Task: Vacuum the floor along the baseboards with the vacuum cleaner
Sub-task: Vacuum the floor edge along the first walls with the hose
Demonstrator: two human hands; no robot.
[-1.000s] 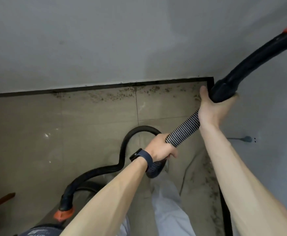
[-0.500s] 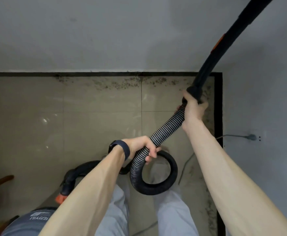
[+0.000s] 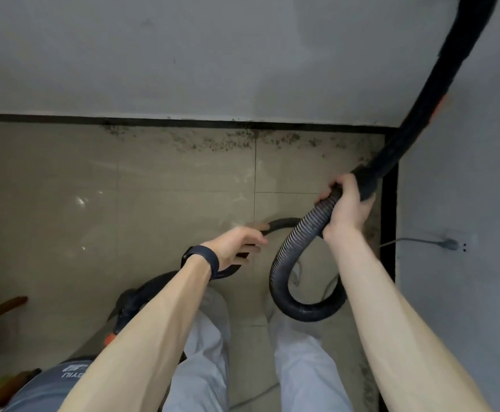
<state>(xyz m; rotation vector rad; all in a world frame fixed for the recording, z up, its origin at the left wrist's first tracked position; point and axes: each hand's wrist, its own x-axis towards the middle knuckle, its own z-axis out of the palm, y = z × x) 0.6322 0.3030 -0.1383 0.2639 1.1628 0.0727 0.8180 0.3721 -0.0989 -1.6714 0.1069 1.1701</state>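
1. Vacuum wand [image 3: 450, 63]: black rigid tube, motion-blurred. Its long axis runs diagonally from the right hand up and to the right, in front of the grey wall, and leaves the frame at the top edge. The far end is out of view. An orange patch shows partway along it.
2. Right hand [image 3: 346, 209]: fingers wrapped tight round the joint where the wand meets the hose, above the floor near the corner.
3. Hose [image 3: 299, 236]: ribbed and black. It drops from the right hand, curls into a loop in front of the legs, then runs left.
4. Left hand [image 3: 233, 245]: fingers curled over the thinner run of hose; blurred, so how firm the hold is cannot be told. Dark wristband [image 3: 202, 258] on the wrist.
5. Past the left hand the hose runs down-left to the grey canister [image 3: 49, 388] at the bottom left.
6. Floor [image 3: 64, 203]: beige tile. Dark specks of dirt [image 3: 228, 142] lie along the black baseboard [image 3: 183, 124] at the far wall.
7. Right wall: a grey plug [image 3: 447, 243] sits in an outlet.
8. Left edge: brown wooden furniture [image 3: 2, 304], partly seen.
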